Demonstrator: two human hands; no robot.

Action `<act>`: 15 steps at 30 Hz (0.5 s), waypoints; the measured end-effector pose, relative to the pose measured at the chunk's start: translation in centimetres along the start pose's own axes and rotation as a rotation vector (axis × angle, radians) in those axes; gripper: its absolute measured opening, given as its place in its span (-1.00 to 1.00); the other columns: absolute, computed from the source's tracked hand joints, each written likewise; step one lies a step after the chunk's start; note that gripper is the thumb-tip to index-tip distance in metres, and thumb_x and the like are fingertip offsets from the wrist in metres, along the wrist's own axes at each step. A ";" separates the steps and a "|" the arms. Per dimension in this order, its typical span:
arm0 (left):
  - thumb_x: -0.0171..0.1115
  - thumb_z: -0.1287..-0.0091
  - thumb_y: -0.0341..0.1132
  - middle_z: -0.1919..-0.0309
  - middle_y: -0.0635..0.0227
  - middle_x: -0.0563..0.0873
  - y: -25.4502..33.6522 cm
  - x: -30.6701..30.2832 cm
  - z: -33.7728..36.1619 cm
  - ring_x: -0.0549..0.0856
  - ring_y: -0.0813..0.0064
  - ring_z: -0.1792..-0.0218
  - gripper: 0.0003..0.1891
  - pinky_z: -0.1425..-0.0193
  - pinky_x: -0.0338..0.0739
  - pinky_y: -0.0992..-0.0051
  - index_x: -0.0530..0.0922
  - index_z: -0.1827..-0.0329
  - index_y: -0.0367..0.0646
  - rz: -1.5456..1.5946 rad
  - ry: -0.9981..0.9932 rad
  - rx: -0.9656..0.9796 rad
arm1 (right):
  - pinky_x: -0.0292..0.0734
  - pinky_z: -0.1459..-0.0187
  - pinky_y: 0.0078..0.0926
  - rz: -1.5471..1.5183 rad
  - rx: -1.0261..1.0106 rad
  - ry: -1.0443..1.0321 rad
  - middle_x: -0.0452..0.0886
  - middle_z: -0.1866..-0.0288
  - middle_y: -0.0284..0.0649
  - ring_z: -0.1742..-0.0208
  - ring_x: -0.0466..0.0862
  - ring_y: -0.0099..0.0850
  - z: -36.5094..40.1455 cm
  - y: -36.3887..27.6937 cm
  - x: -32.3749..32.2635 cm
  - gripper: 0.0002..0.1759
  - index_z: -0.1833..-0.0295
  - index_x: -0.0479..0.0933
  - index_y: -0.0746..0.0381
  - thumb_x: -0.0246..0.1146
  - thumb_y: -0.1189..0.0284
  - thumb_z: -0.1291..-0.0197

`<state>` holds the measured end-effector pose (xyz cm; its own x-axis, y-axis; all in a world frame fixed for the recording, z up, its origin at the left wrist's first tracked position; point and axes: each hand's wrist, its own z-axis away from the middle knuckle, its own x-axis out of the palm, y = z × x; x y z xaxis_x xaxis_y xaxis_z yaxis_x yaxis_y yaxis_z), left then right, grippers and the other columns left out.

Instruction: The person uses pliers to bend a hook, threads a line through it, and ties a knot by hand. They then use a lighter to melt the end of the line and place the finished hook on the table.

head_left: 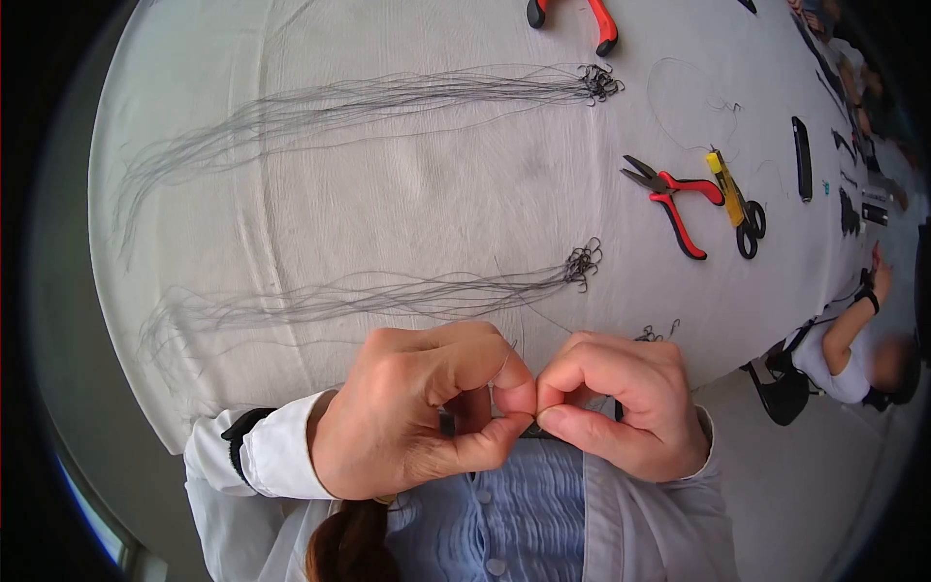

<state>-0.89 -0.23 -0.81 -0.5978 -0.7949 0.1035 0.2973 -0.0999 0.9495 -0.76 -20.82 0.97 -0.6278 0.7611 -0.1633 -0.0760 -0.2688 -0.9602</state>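
Line (504,365), very fine, seems to be what the fingertips have hold of: a strand shows against the index finger of the left hand (483,388), close in front of the wearer's chest. Both hands are closed to a tight pinch, thumb on index finger, and the left hand and right hand (621,400) meet tip to tip. Whether a hook or knot sits inside that pinch is hidden by the fingers.

Slipping looks the likeliest trouble: line this thin gives bare skin little to grip, and uneven tension could let a loop spring open or a knot set crooked. A hidden point could also prick a thumb if the hands pulled apart sharply.

Just beyond the left hand, the near bundle (436,292) lies on the surface (417,204) with its hooks (584,264) clustered at the right end; a dragged cuff or knuckle could snag its loose strands and tangle them. Small hooks (652,334) behind the right hand pose a similar catch. Farther off lie the far bundle (388,94), pliers (669,184) with their jaws apart, and scissors (752,228).
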 end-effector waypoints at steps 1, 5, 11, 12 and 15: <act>0.31 -0.06 -0.52 0.43 0.37 0.63 -0.2 0.0 0.0 0.62 0.65 0.50 -0.90 0.45 0.52 0.64 0.53 0.44 -0.25 -0.002 -0.024 0.011 | 0.40 0.49 -0.64 -0.093 0.060 -0.059 0.48 0.45 -0.26 0.51 0.50 -0.56 0.1 0.1 -0.2 -0.94 0.34 0.44 0.34 0.20 0.63 -0.09; 0.35 -0.05 -0.49 0.43 0.35 0.64 -0.7 0.1 -0.3 0.61 0.64 0.51 -0.89 0.48 0.49 0.66 0.56 0.43 -0.23 0.011 -0.069 0.031 | 0.43 0.44 -0.66 -0.173 0.110 -0.133 0.48 0.43 -0.25 0.48 0.51 -0.57 0.1 0.7 -0.7 -0.93 0.34 0.43 0.36 0.18 0.59 -0.14; 0.26 -0.11 -0.55 0.48 0.42 0.60 -0.9 0.0 -0.6 0.59 0.74 0.57 -0.93 0.54 0.48 0.70 0.53 0.40 -0.24 0.081 -0.014 0.016 | 0.45 0.43 -0.66 -0.083 0.064 -0.044 0.49 0.43 -0.26 0.47 0.52 -0.58 0.1 1.3 -0.5 -0.94 0.34 0.44 0.36 0.19 0.60 -0.12; 0.26 -0.11 -0.55 0.48 0.42 0.60 -0.9 0.0 -0.6 0.59 0.74 0.57 -0.93 0.54 0.48 0.70 0.53 0.40 -0.24 0.084 -0.012 0.011 | 0.46 0.43 -0.67 -0.039 0.079 0.020 0.50 0.43 -0.26 0.47 0.54 -0.58 0.2 1.3 -0.6 -0.95 0.33 0.46 0.37 0.20 0.61 -0.10; 0.25 -0.17 -0.49 0.46 0.46 0.56 -0.3 -0.2 -0.6 0.48 0.78 0.47 -0.91 0.40 0.38 0.74 0.50 0.38 -0.27 0.216 0.086 -0.249 | 0.49 0.41 -0.68 -0.029 0.112 0.142 0.54 0.42 -0.24 0.45 0.58 -0.57 0.5 1.6 -0.2 -0.95 0.31 0.51 0.37 0.21 0.65 -0.07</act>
<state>-0.39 -0.40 -1.35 -0.4397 -0.8601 0.2587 0.5894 -0.0589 0.8057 -1.13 -21.68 -0.44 -0.5089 0.8431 -0.1739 -0.1833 -0.3035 -0.9351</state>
